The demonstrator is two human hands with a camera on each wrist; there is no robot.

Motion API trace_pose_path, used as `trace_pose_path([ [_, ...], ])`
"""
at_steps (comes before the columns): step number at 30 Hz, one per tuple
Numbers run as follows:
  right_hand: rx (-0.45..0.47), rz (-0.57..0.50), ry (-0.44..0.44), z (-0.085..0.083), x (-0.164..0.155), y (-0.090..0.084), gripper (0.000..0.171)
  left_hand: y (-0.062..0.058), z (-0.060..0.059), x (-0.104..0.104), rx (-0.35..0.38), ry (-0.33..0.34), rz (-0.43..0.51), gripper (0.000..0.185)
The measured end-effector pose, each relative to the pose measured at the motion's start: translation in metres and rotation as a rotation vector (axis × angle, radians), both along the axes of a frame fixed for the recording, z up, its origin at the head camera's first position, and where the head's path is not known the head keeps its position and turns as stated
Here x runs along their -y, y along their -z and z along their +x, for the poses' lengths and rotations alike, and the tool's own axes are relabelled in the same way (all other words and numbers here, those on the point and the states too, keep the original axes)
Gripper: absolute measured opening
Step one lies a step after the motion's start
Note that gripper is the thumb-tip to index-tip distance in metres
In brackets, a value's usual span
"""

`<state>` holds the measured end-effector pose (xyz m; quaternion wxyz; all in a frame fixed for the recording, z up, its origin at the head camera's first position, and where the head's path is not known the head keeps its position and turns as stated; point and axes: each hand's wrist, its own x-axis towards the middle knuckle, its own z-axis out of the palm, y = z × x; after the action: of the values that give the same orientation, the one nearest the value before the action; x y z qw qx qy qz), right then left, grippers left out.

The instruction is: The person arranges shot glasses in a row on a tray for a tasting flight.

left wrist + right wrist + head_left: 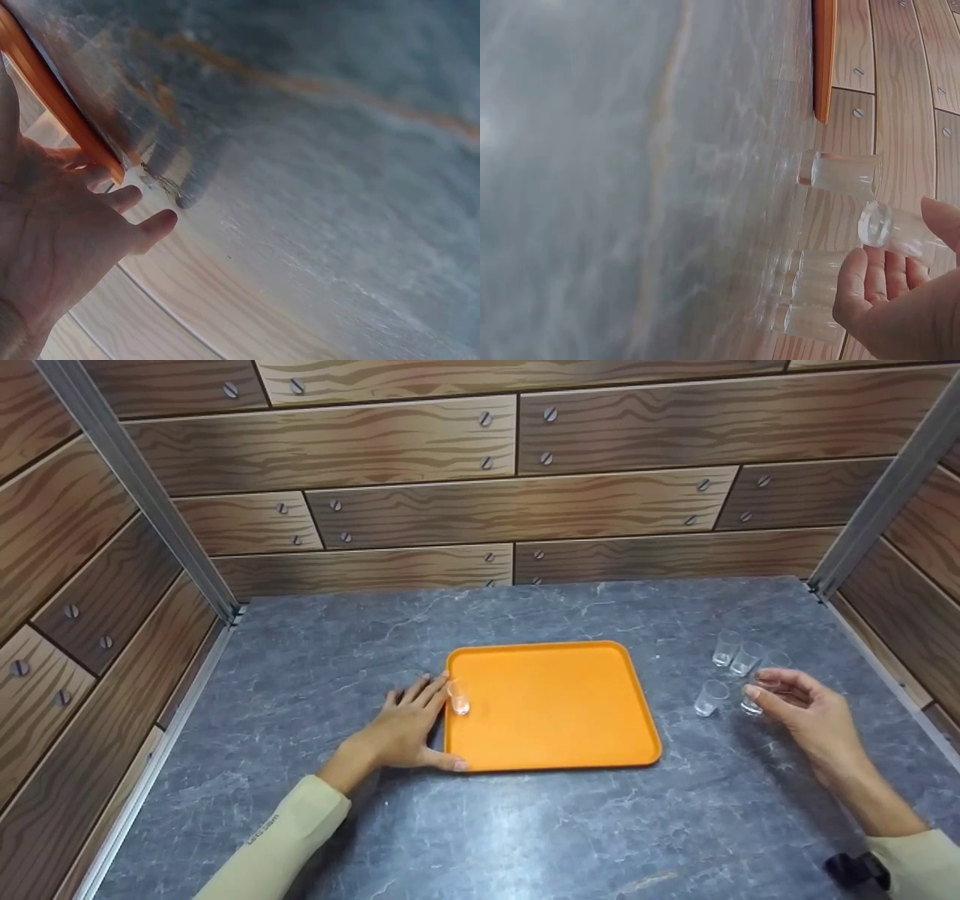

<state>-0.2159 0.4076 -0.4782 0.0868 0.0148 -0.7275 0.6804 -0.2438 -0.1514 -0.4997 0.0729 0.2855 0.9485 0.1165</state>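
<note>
A: Nearest the camera are the two pale sleeves at the bench's front edge. What is each grip doing?

B: The left hand (405, 727) lies with straight, relaxed fingers against the left edge of the orange tray (551, 735), thumb along its front left corner, holding nothing. One small glass (458, 697) stands on the tray just inside that left edge, by the fingertips.

A: And the other grip?

B: The right hand (806, 712) is near the bench's right edge, fingers curled round a clear shot glass (897, 229); in the right wrist view it sits lifted between thumb and fingertips. Four more glasses (739, 658) stand clustered just beside it on the grey bench (525, 825).

A: How would such a glass handle?

B: Light and stiff, I'd judge, but smooth, slippery and breakable. A pinch across the side walls, about mid-height, looks safest, gentle enough not to knock its neighbours.

A: Anything hard to make out?

B: The glasses are transparent, so their rims blur into the stone. The left wrist view is smeared, showing only palm, tray edge and bench. A dark object (859, 870) by the right sleeve is cut off; I can't tell what it is.
</note>
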Motion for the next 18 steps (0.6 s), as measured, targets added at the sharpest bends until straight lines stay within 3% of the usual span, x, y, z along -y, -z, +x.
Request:
trace_pose_path([
  [6,-0.006,-0.053,0.003,0.003,0.003,-0.001,0.025,0.001,-0.001,0.0,0.006,-0.005,-0.002,0.132],
  [18,-0.084,-0.049,-0.024,0.003,0.02,-0.004,0.034,-0.001,0.001,-0.001,0.008,-0.005,0.005,0.13],
])
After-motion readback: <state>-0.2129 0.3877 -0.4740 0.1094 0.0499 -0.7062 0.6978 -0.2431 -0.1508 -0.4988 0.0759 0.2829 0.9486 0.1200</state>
